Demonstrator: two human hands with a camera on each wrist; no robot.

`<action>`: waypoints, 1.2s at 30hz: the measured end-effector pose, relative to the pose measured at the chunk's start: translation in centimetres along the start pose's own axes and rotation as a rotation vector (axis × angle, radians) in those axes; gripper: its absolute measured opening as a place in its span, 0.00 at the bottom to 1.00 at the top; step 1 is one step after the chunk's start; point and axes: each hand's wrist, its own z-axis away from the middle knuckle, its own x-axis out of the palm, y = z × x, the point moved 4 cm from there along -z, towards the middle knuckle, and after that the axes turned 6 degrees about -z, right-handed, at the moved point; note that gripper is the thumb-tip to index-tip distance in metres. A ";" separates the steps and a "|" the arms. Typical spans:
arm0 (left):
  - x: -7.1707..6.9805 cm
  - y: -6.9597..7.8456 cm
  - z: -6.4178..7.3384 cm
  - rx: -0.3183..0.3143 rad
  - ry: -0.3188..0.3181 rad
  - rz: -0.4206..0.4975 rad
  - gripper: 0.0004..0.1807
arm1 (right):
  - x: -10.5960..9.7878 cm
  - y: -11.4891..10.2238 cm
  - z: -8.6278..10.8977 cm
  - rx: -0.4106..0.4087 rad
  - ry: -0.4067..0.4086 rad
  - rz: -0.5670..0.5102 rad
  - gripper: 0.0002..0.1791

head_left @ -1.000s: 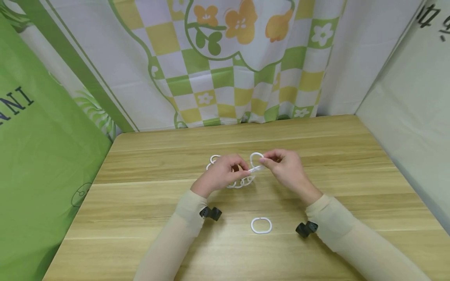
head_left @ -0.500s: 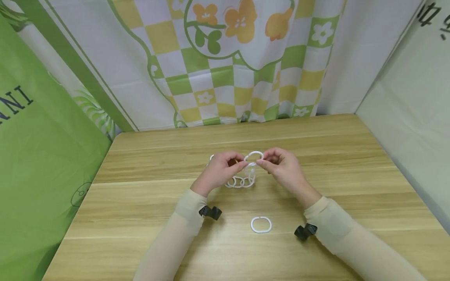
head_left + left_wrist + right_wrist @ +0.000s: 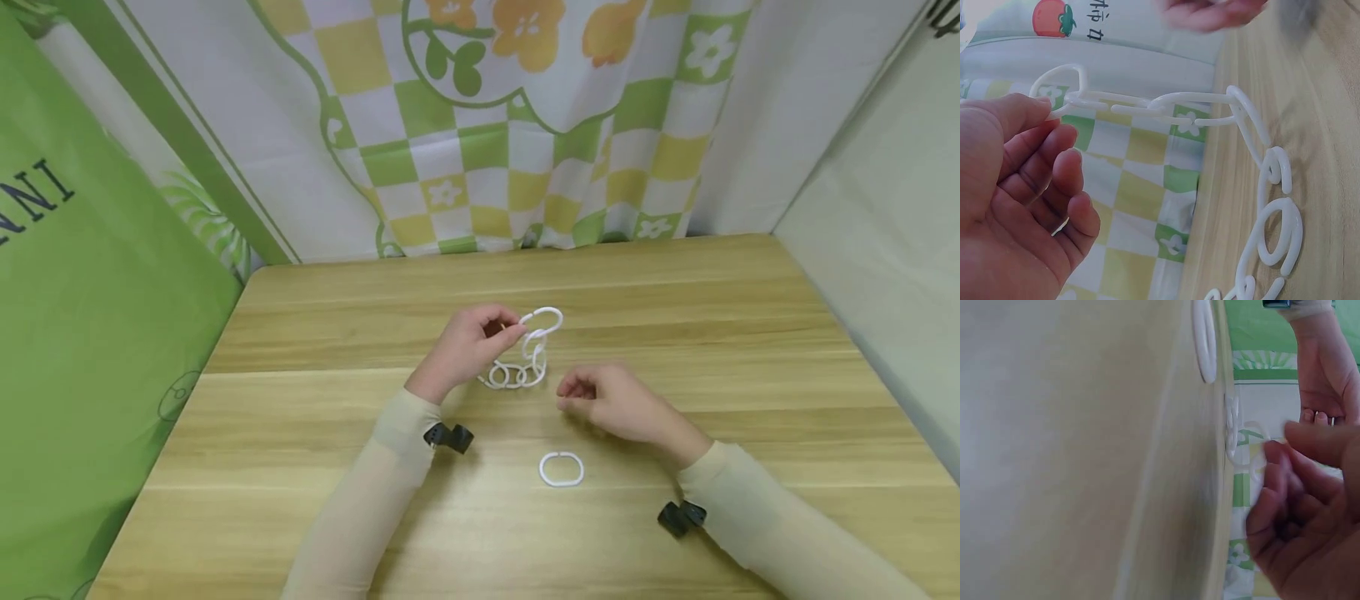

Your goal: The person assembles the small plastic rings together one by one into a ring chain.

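Note:
My left hand [image 3: 467, 352] pinches the end link of a white plastic link chain [image 3: 1194, 97] between thumb and fingertips. That end link [image 3: 560, 321] is raised, and the chain hangs from it to the table, where its lower links curl below and behind the hand. Each link is an oval ring with a small gap in its side. My right hand [image 3: 621, 405] is off the chain, fingers loosely curled around nothing, above the table to the right. Nearer to me lies one loose white link [image 3: 562, 485], also seen as a white link [image 3: 1205, 347] in the right wrist view.
The wood-grain table [image 3: 315, 467] has its back edge against a checked flower curtain [image 3: 480, 150]. A green cloth [image 3: 97, 333] hangs on the left and a pale cloth [image 3: 885, 250] on the right. Black wrist cameras sit on both sleeves.
My right hand has let go of the end link and moved down and to the right toward the loose link. My left hand keeps its pinch on the chain. The head view has tilted slightly down.

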 end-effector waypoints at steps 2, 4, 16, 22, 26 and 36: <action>0.0 0.0 -0.1 0.011 0.005 -0.007 0.07 | 0.3 0.0 0.8 -0.014 -0.066 0.084 0.01; 0.0 0.0 -0.2 0.016 0.008 -0.011 0.07 | 0.5 0.0 1.6 -0.030 -0.113 0.169 0.04; 0.2 0.3 0.0 -0.002 -0.019 -0.001 0.06 | 2.5 -1.2 3.5 0.011 -0.232 0.355 0.15; 0.6 0.4 0.0 0.002 -0.036 -0.014 0.06 | 3.0 -1.1 3.3 -0.104 -0.226 0.417 0.14; 0.8 0.5 0.1 0.001 -0.056 -0.015 0.07 | 2.4 -1.0 3.2 -0.149 -0.165 0.375 0.11; 1.2 0.9 0.2 0.031 -0.081 -0.007 0.07 | -1.1 -2.4 2.0 -0.199 0.034 0.138 0.03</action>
